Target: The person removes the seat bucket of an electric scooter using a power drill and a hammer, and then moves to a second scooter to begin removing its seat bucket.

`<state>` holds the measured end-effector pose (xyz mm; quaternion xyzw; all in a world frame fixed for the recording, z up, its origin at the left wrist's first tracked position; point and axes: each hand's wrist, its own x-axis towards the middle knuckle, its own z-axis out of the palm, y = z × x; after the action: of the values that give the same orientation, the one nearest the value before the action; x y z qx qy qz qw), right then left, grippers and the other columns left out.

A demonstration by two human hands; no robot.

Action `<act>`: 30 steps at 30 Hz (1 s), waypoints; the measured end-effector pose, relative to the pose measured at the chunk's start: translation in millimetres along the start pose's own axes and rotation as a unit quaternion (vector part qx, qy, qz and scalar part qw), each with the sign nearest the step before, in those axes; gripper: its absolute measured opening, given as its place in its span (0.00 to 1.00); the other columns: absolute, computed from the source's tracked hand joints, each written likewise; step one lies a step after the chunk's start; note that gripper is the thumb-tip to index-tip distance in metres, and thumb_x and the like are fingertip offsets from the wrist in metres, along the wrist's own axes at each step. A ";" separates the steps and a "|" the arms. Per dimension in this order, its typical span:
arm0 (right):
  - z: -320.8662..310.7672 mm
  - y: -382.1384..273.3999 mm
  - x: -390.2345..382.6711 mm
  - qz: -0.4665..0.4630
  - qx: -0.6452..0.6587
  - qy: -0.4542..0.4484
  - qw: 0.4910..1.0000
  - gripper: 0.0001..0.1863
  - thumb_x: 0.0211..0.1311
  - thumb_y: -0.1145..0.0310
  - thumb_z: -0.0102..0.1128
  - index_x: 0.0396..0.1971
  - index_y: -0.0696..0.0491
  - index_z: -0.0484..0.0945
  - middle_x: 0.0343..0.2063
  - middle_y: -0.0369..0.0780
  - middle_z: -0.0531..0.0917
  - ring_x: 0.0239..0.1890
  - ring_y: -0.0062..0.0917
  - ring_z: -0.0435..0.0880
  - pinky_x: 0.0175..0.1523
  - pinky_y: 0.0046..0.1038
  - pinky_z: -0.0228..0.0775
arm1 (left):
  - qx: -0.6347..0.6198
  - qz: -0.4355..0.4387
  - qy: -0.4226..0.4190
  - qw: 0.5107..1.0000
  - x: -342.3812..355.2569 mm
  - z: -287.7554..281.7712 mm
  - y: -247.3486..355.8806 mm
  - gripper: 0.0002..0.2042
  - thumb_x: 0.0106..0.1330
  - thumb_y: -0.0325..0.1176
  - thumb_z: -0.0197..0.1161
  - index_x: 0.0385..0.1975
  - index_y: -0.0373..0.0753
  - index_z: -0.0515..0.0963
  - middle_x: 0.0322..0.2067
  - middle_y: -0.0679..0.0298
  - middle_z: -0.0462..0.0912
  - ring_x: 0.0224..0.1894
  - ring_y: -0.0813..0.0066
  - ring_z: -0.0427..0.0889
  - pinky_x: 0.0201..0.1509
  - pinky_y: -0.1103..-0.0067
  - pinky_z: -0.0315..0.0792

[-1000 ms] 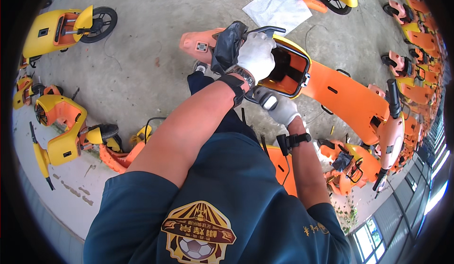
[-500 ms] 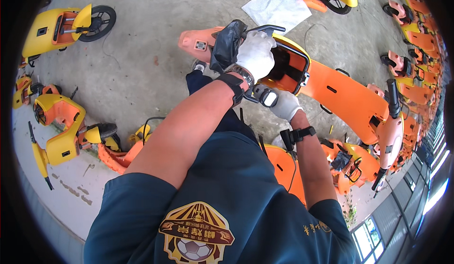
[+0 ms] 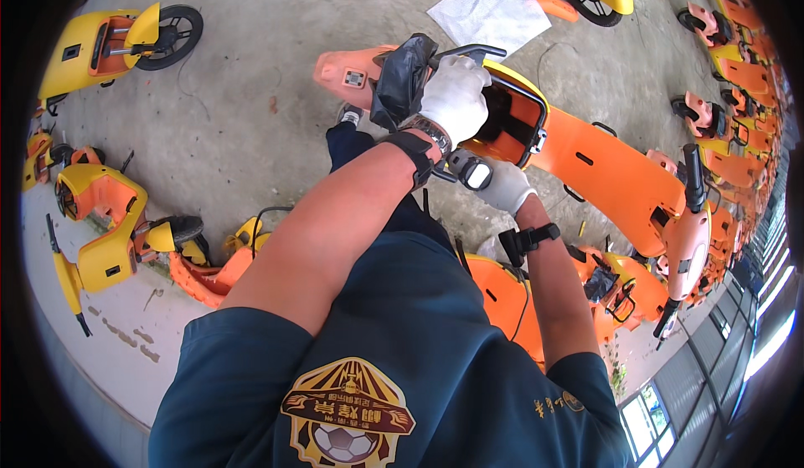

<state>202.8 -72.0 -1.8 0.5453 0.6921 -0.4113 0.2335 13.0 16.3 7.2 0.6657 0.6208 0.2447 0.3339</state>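
An orange and yellow scooter (image 3: pixel 615 179) stands in front of me, its handlebar (image 3: pixel 693 179) at the far right and a pink rear fender (image 3: pixel 347 78) at the left. Its black seat (image 3: pixel 404 82), wrapped in crinkled plastic, is tipped up beside an open storage compartment (image 3: pixel 501 120). My left hand (image 3: pixel 455 98), in a white glove, is closed around the black grab rail (image 3: pixel 473 51) on the far side. My right hand (image 3: pixel 507 188), also gloved, is closed at the near-side rail; a black device with a bright face (image 3: pixel 471 171) covers its fingertips.
Yellow scooters (image 3: pixel 99 53) stand at the left, with another (image 3: pixel 109 242) below. Rows of orange scooters (image 3: pixel 745 74) line the right. A silvery sheet (image 3: pixel 490 14) and an orange panel (image 3: pixel 554 6) lie on the concrete floor ahead. More orange scooters (image 3: pixel 502 296) stand close to my body.
Both hands keep their places on the scooter. The handlebar at the right and the surrounding scooters appear slightly shifted in the view.
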 end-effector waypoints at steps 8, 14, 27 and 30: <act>9.3 -0.8 -16.5 -0.007 0.094 0.076 0.993 0.30 0.46 0.52 0.70 0.51 0.47 0.78 0.39 0.48 0.85 0.43 0.42 0.84 0.49 0.39 0.76 | -0.009 -0.003 -0.002 1.000 -0.5 -0.7 -2.4 0.10 0.53 0.24 0.58 0.34 0.40 0.83 0.41 0.58 0.81 0.53 0.55 0.75 0.58 0.67 0.72; 31.5 14.9 -17.6 -0.017 0.076 0.112 0.991 0.30 0.48 0.53 0.69 0.52 0.48 0.77 0.35 0.49 0.85 0.42 0.44 0.84 0.47 0.41 0.77 | -0.010 0.006 -0.026 1.000 1.9 0.3 -1.0 0.10 0.53 0.24 0.59 0.34 0.39 0.83 0.40 0.56 0.81 0.52 0.53 0.74 0.58 0.67 0.71; 12.7 18.5 -15.3 -0.079 0.143 0.041 0.986 0.39 0.46 0.55 0.71 0.60 0.52 0.71 0.47 0.52 0.82 0.51 0.45 0.80 0.55 0.38 0.73 | -0.001 -0.007 0.003 1.000 -2.5 1.1 -3.0 0.10 0.52 0.23 0.57 0.33 0.39 0.82 0.42 0.56 0.80 0.54 0.54 0.74 0.59 0.67 0.71; 11.3 27.0 -15.7 -0.156 0.160 0.059 0.973 0.40 0.46 0.55 0.71 0.61 0.53 0.70 0.48 0.52 0.81 0.52 0.46 0.80 0.57 0.38 0.71 | -0.019 -0.016 0.035 0.999 -5.1 4.2 -0.8 0.10 0.52 0.21 0.56 0.31 0.39 0.81 0.41 0.56 0.80 0.52 0.55 0.76 0.59 0.67 0.70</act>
<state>231.6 -88.3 -4.4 0.4836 0.7064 -0.5156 0.0350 15.0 10.6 4.3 0.6401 0.6379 0.2742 0.3288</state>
